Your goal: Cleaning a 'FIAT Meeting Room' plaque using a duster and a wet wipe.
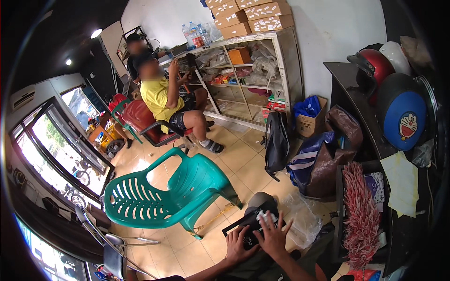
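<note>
Low in the view, a flat black item with white print (253, 221) lies in front of me; I cannot tell whether it is a pouch or a box. My left hand (240, 246) rests on its near left part, fingers stretched out. Across its right part my right hand (271, 235) is spread, fingertips on the surface and partly covering the print. Just beyond the black item shows a rounded grey thing (262, 201), perhaps a cap. Crumpled clear plastic (302, 220) lies to the right of my right hand.
A green plastic chair (201, 175) stands ahead left, with a folding chair (115, 255) nearer. To the right are a black backpack (277, 143), bags (311, 164), a red-and-white duster (360, 210) and helmets (403, 110). A person in yellow (159, 100) sits by a glass cabinet (243, 89); another stands behind.
</note>
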Tool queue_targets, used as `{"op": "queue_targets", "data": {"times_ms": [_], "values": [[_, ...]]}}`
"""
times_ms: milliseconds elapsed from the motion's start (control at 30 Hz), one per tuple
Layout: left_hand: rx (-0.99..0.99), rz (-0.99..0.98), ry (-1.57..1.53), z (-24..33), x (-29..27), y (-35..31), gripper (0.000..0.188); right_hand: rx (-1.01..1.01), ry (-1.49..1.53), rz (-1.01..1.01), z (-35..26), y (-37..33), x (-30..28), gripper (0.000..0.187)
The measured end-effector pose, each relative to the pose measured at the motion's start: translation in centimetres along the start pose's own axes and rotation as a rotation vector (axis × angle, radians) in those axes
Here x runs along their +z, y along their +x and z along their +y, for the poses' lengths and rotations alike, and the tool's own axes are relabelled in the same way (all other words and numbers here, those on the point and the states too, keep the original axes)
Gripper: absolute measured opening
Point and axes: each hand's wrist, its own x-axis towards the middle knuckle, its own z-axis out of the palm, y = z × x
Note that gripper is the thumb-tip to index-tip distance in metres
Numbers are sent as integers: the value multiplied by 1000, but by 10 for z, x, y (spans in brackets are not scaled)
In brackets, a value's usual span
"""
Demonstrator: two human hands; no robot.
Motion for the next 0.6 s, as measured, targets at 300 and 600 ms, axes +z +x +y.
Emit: {"op": "queue_targets", "data": {"times_ms": [300,600], "values": [[3,-10,-3,6,-3,-4,86,187,110,62,28,4,10,65],[-10,-5,6,5,-4,-3,84,69,169,178,35,13,9,66]]}}
